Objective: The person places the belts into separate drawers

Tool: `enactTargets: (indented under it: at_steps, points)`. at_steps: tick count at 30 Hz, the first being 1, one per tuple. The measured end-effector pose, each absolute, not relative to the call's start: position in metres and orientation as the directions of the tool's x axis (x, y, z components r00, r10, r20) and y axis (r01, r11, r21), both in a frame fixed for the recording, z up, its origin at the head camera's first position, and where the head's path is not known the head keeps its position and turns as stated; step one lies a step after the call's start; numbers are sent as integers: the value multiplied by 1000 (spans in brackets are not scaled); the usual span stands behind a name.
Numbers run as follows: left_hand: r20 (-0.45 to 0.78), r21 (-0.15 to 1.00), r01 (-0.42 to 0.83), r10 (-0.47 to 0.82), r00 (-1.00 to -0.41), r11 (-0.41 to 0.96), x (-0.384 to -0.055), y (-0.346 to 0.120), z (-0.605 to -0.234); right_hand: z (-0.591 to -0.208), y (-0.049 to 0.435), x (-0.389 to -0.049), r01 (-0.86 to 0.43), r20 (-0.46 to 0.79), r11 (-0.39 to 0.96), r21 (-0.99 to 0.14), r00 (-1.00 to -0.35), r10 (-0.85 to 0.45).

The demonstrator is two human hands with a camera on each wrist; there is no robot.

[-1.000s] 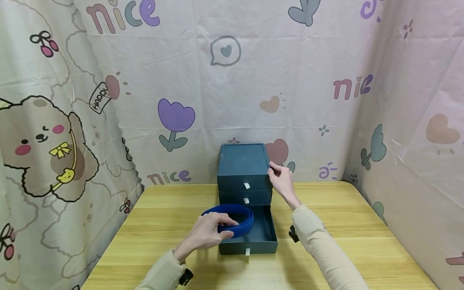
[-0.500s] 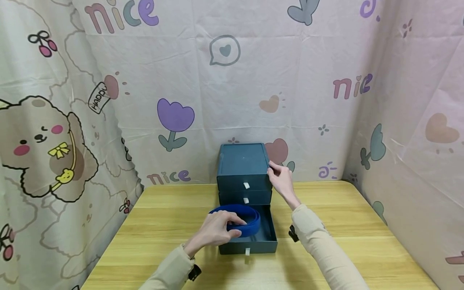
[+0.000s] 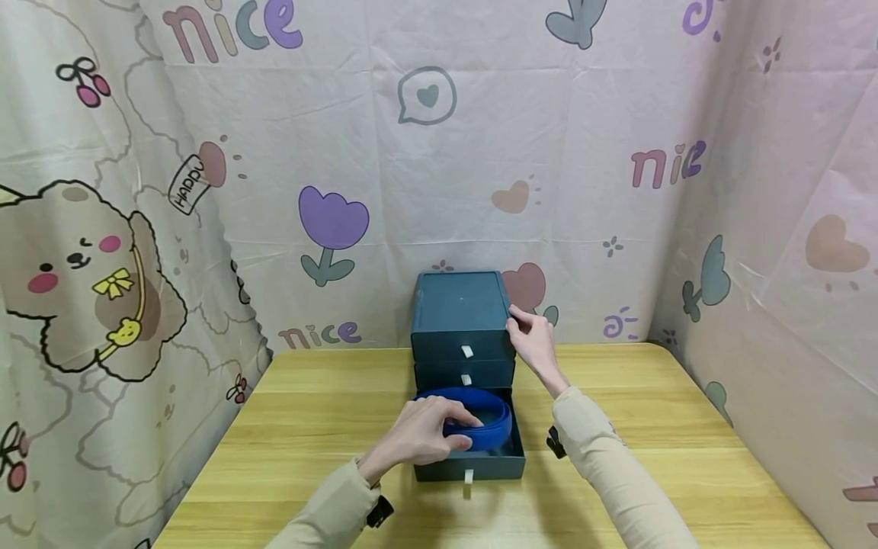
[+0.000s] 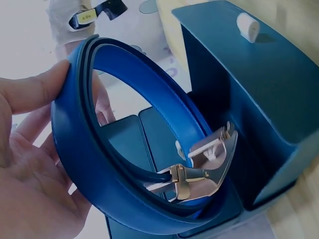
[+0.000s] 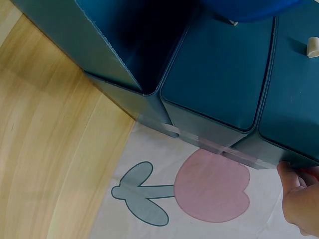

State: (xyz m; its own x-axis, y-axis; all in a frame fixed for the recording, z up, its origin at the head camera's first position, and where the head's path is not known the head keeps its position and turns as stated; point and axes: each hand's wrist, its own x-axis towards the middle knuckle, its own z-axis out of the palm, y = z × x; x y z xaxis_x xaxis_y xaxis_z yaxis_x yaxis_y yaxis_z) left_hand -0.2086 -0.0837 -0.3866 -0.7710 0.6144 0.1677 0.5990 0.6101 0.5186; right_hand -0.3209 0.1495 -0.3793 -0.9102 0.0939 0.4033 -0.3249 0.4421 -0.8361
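My left hand (image 3: 427, 431) pinches a coiled blue belt (image 4: 79, 144) by its near side, thumb outside the coil. A metal buckle (image 4: 204, 169) shows on the coil in the left wrist view. In the head view the belt overlaps the pulled-out bottom drawer (image 3: 504, 468) of a dark teal drawer box (image 3: 461, 301). My right hand (image 3: 533, 341) grips the upper right edge of that box, fingertips at its top rim. In the right wrist view its thumb and fingers (image 5: 286, 174) press at the top drawer's side.
The upper two drawers are closed, each with a small white pull tab (image 3: 468, 351). A wooden table (image 3: 329, 427) carries the box. Printed cloth (image 3: 439, 191) hangs close behind it and along both sides.
My left hand has carried the belt to the right, from the drawer's left side to over its middle and right. The right hand and the box have stayed put.
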Motion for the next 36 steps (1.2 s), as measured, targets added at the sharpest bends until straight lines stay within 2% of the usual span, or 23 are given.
enactTargets:
  at_steps: [17,36]
  points:
    - [144,566,571,611,-778,594,-223,-71,-402,-381,150,-323,-322,404,455,-830,-910,93]
    - [140,589,524,561,-816,616,-239,-73,-431,-379,149,-322,-315,396,445,-838,-913,100]
